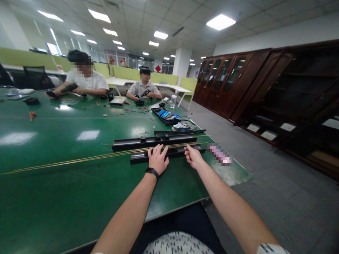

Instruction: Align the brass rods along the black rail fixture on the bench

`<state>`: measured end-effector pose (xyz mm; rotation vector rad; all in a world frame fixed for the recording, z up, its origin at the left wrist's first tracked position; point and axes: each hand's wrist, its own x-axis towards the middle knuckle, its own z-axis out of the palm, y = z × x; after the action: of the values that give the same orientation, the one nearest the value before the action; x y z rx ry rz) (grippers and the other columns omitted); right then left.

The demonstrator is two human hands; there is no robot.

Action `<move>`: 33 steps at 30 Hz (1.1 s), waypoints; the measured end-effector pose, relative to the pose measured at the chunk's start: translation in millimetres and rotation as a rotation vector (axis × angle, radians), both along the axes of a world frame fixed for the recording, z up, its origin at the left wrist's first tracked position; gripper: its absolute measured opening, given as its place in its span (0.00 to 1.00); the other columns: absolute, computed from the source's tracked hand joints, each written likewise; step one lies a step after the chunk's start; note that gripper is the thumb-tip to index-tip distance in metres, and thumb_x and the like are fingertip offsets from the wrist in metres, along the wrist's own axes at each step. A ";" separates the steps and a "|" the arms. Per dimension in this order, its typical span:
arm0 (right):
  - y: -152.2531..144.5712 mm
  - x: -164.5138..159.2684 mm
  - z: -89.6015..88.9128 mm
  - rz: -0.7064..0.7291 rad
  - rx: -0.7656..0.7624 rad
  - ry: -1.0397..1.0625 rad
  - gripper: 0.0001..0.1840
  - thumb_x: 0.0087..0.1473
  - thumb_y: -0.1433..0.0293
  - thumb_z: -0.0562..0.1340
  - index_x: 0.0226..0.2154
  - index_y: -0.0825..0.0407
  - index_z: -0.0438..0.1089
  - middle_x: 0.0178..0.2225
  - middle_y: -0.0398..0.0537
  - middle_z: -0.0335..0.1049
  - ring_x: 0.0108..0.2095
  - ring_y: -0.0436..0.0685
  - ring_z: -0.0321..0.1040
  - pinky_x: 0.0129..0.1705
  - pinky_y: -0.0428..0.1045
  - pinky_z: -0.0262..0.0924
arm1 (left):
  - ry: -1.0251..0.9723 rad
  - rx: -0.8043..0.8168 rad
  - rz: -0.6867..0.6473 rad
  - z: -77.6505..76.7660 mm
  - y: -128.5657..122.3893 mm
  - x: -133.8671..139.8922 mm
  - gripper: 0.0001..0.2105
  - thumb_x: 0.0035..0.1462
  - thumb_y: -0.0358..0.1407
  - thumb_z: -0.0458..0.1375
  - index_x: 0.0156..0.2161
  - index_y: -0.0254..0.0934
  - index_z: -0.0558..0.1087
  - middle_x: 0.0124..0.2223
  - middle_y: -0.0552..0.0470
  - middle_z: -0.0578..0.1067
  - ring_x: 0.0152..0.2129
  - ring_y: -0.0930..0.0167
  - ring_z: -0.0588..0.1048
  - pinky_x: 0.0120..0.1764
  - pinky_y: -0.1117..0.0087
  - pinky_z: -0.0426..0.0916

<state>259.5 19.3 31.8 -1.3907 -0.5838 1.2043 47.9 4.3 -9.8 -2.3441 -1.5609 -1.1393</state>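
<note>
Bench (66, 197): while dark cabinets (225, 76) line the room's right, its glossy green top fills the left.
Brass rods (79, 158): over the front black channel (139, 159), long axis left-right, left ends nearer.
Left hand (158, 160): fingers spread across rods.
Right hand (194, 157): fingers curled; grip, cannot tell.

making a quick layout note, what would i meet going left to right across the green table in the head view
Small orange item → pale box → left hand → clear container → right hand → blurred pink item. Gold rods and black rails overlap several, so they're left out.
</note>
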 end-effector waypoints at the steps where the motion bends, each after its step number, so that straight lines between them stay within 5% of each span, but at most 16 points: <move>1: 2.5 2.4 0.1 -0.007 0.002 -0.001 0.15 0.65 0.59 0.62 0.34 0.54 0.68 0.15 0.38 0.64 0.08 0.43 0.50 0.10 0.39 0.35 | -0.002 -0.001 0.002 -0.5 0.2 0.1 0.25 0.58 0.38 0.58 0.62 0.48 0.68 0.63 0.45 0.70 0.63 0.58 0.64 0.66 0.46 0.45; 16: 20.6 15.5 -13.5 -0.049 0.036 0.083 0.12 0.58 0.62 0.66 0.32 0.53 0.68 0.15 0.36 0.62 0.08 0.42 0.49 0.10 0.39 0.36 | 0.018 -0.007 0.032 1.6 -0.8 2.9 0.25 0.61 0.38 0.58 0.63 0.48 0.68 0.63 0.45 0.70 0.62 0.58 0.65 0.65 0.47 0.44; 27: 16.3 -2.8 -11.0 0.135 0.031 0.095 0.14 0.53 0.60 0.66 0.32 0.55 0.71 0.15 0.39 0.65 0.09 0.43 0.50 0.09 0.39 0.34 | 0.064 -0.022 0.062 5.9 -2.2 3.5 0.24 0.61 0.39 0.58 0.62 0.48 0.69 0.63 0.45 0.71 0.62 0.58 0.66 0.65 0.49 0.47; 33: 20.3 2.7 -19.6 0.043 0.102 0.084 0.17 0.52 0.57 0.67 0.32 0.54 0.70 0.15 0.38 0.65 0.08 0.44 0.51 0.09 0.40 0.36 | 0.072 -0.028 0.068 5.8 -2.3 3.5 0.23 0.61 0.39 0.59 0.62 0.48 0.69 0.63 0.45 0.71 0.62 0.58 0.66 0.65 0.50 0.46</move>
<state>262.2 39.6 12.1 -1.2412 -0.6106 1.2442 51.4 2.0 -4.0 -2.3024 -1.6291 -1.0135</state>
